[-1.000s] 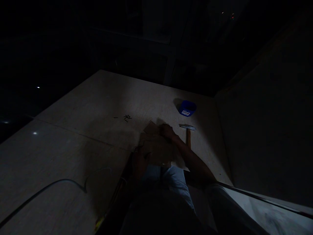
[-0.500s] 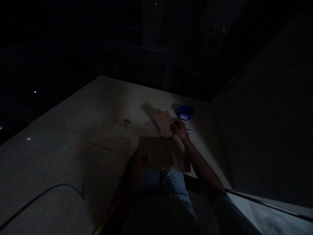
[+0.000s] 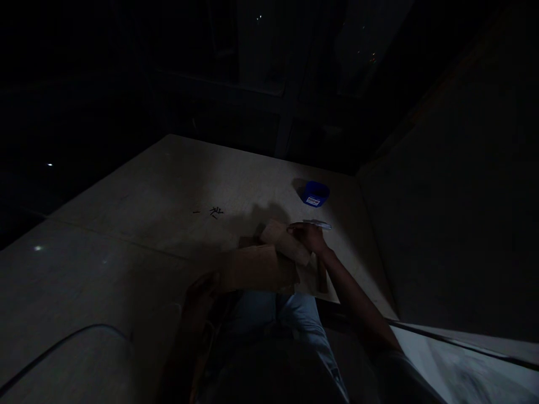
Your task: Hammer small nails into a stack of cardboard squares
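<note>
My left hand [image 3: 204, 289] is closed on the left edge of a flat brown cardboard piece [image 3: 248, 269], lifted and tilted near the table's front edge above my lap. My right hand [image 3: 309, 235] pinches a smaller, lighter cardboard piece [image 3: 284, 241] by its upper right edge. The smaller piece's lower part is close to the larger one; whether they touch, I cannot tell. More brown cardboard lies beneath, mostly hidden. A slim pale object [image 3: 319, 224], its kind unclear in the dark, shows just behind my right hand.
A blue plastic container [image 3: 315, 194] with a white label stands at the back right of the table [image 3: 138, 179]. Several small dark sticks [image 3: 216, 212] lie left of centre. A cable [image 3: 84, 330] curves across the front left. A dark wall rises on the right.
My left hand has moved left and lifted the larger cardboard piece, tilting it. My right hand has brought the smaller piece down toward me, turning it.
</note>
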Demonstrator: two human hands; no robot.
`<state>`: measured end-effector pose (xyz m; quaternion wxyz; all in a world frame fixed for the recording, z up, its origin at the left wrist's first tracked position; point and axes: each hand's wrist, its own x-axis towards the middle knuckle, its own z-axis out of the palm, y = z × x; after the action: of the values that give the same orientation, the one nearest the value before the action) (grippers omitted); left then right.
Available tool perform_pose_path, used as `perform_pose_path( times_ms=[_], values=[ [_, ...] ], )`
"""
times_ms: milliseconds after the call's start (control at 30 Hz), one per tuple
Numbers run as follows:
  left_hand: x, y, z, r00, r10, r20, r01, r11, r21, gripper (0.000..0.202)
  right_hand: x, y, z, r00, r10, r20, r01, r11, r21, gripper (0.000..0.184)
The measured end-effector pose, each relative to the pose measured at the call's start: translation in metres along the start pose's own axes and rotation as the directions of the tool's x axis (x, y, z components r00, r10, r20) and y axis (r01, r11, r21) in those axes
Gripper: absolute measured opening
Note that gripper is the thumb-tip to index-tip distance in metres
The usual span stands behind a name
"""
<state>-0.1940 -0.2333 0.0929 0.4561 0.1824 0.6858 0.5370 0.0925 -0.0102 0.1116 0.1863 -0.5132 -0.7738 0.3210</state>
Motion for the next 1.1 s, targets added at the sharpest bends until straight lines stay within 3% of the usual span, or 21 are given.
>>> perform_pose_path(
  times_ms=[133,233,367,567,667,833,967,1033,1100],
  values=[
    [-0.003,-0.001,-0.031,0.997,0.022,-0.069,-0.028,0.995,-0.1,0.027,0.0,-0.021,0.03,0.977,-0.12,0.179,0.118,0.993,0.019,0.027],
    [0.001,-0.004,-0.036,0.995,0.006,-0.1,-0.022,0.988,-0.153,0.019,-0.002,-0.027,0.055,0.956,-0.154,0.249,0.159,0.987,0.0,0.024],
    [0.008,-0.008,-0.021,0.994,-0.009,-0.11,-0.022,0.961,-0.276,0.02,-0.008,-0.025,0.072,0.96,-0.18,0.213,0.194,0.98,-0.046,0.021],
    [0.025,-0.015,0.022,0.998,-0.057,-0.005,0.053,0.955,-0.293,0.038,-0.032,-0.002,0.067,0.979,-0.204,0.018,0.204,0.979,-0.023,0.025],
    [0.035,-0.017,0.043,0.998,-0.01,0.064,0.017,0.994,-0.106,0.047,-0.06,0.017,0.067,0.98,-0.114,-0.161,0.119,0.993,0.023,0.029],
    [0.055,-0.021,0.061,0.983,0.141,0.117,-0.164,0.962,0.219,0.048,-0.114,0.042,0.078,0.921,0.069,-0.384,-0.011,0.989,0.15,0.036],
    [0.063,-0.035,0.06,0.956,0.273,0.104,-0.291,0.863,0.413,0.04,-0.14,0.042,0.098,0.884,0.171,-0.434,-0.068,0.968,0.243,0.046],
    [0.061,-0.043,0.057,0.923,0.378,0.077,-0.363,0.784,0.504,0.038,-0.145,0.038,0.11,0.884,0.194,-0.426,-0.076,0.958,0.276,0.05],
    [0.057,-0.051,0.056,0.91,0.407,0.076,-0.381,0.753,0.536,0.038,-0.144,0.034,0.119,0.892,0.191,-0.411,-0.069,0.954,0.293,0.052]
  ],
)
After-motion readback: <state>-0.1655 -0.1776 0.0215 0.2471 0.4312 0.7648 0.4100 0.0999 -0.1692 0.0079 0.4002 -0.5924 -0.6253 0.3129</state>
